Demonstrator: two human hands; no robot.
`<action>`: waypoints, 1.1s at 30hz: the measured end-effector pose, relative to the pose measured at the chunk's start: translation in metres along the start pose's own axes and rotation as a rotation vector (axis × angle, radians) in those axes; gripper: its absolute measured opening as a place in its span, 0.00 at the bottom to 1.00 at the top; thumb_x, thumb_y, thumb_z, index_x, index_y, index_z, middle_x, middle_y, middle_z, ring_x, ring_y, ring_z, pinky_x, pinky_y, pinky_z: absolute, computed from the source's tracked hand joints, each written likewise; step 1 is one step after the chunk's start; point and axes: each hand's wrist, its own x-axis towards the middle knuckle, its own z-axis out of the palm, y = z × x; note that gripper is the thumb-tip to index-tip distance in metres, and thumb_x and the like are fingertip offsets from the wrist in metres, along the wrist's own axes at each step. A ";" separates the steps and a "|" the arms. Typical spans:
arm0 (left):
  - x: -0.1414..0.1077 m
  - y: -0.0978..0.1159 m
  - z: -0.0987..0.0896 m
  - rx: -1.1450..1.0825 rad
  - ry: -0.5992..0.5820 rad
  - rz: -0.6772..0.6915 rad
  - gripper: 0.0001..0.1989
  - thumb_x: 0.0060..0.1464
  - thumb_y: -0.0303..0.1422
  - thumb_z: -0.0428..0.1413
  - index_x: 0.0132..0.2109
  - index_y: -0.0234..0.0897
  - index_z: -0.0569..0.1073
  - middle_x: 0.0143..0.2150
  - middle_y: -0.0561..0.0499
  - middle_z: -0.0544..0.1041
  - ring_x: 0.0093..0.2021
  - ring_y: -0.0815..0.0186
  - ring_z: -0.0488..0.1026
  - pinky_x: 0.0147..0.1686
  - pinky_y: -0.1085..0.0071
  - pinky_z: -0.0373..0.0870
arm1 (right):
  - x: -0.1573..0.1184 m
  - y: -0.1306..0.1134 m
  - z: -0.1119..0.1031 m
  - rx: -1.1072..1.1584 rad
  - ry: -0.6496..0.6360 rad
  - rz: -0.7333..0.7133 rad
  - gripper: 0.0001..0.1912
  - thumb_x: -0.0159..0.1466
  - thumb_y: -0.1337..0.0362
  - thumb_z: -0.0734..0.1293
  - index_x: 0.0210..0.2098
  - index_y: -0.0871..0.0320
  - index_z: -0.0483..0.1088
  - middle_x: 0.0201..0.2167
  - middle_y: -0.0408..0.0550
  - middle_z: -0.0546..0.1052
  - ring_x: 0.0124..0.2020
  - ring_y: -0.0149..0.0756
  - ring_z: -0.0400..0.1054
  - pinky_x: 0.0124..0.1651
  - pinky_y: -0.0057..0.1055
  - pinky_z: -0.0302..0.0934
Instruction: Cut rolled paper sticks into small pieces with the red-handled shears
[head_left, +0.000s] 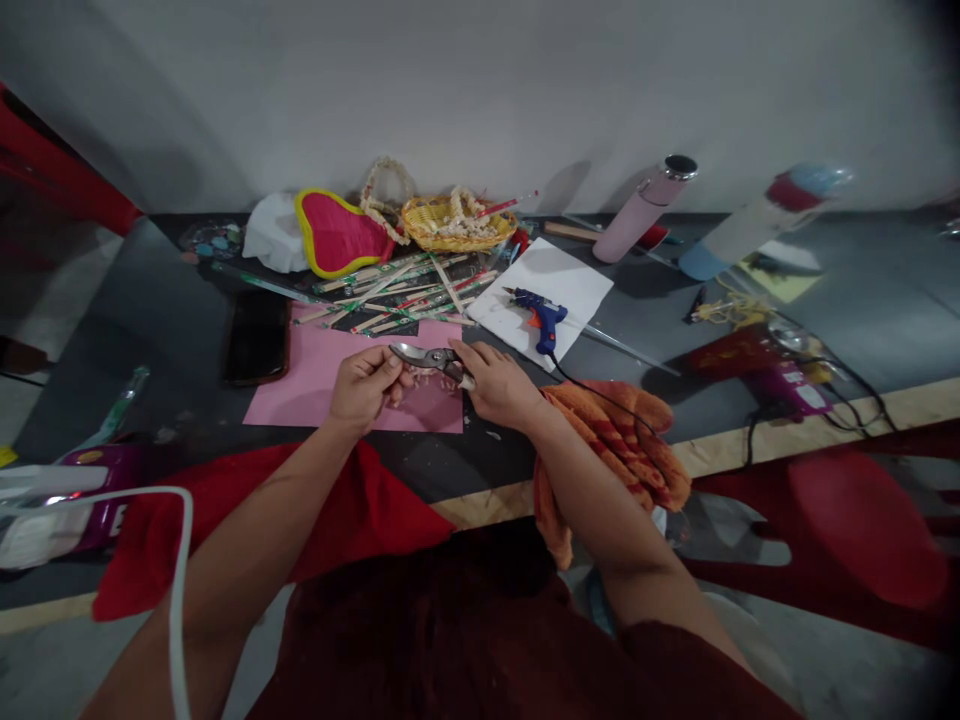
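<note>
Pruning shears (420, 355) are in my right hand (495, 383), its fingers wrapped round the handles. The metal blades point left, toward my left hand (366, 385). My left hand is closed in a pinch right by the blade tip; whatever its fingers hold is too small to make out. Both hands are above a pink sheet (304, 400), where small pale cut bits (431, 385) lie under the shears. Just beyond the sheet lies a loose pile of wooden chopsticks (405, 290), some in green-printed wrappers.
A blue glue gun (541, 318) rests on white paper (592, 285). Behind are a yellow basket (457, 240) and a red heart shape with yellow edging (341, 235). A phone (257, 338) lies left, an orange towel (622, 440) right. Two bottles, one a pink flask (637, 215), stand back right.
</note>
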 end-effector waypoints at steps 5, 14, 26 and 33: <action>-0.002 0.007 0.002 -0.110 -0.055 -0.115 0.14 0.41 0.36 0.65 0.26 0.32 0.71 0.18 0.53 0.72 0.12 0.78 0.59 0.11 0.80 0.56 | -0.001 0.005 -0.003 0.051 -0.023 -0.062 0.35 0.61 0.69 0.58 0.66 0.58 0.46 0.56 0.57 0.65 0.55 0.46 0.58 0.54 0.44 0.59; 0.002 0.007 0.001 -0.157 -0.045 -0.187 0.13 0.40 0.34 0.66 0.26 0.31 0.70 0.18 0.53 0.71 0.12 0.79 0.58 0.11 0.81 0.55 | 0.002 0.013 0.007 0.155 0.102 -0.052 0.23 0.63 0.66 0.60 0.57 0.61 0.57 0.51 0.57 0.68 0.49 0.41 0.64 0.51 0.38 0.61; 0.003 0.006 0.005 -0.159 0.003 -0.157 0.15 0.38 0.35 0.67 0.25 0.32 0.69 0.19 0.53 0.72 0.13 0.79 0.59 0.12 0.81 0.55 | -0.002 0.006 -0.002 -0.024 0.044 -0.107 0.20 0.59 0.74 0.59 0.50 0.57 0.64 0.66 0.54 0.53 0.57 0.45 0.61 0.53 0.42 0.60; 0.002 0.009 -0.004 -0.223 -0.084 -0.214 0.13 0.39 0.33 0.67 0.27 0.31 0.71 0.17 0.54 0.70 0.11 0.80 0.54 0.10 0.83 0.50 | -0.003 0.007 -0.006 -0.073 0.031 -0.153 0.20 0.59 0.74 0.58 0.51 0.59 0.63 0.70 0.55 0.40 0.59 0.49 0.59 0.51 0.44 0.61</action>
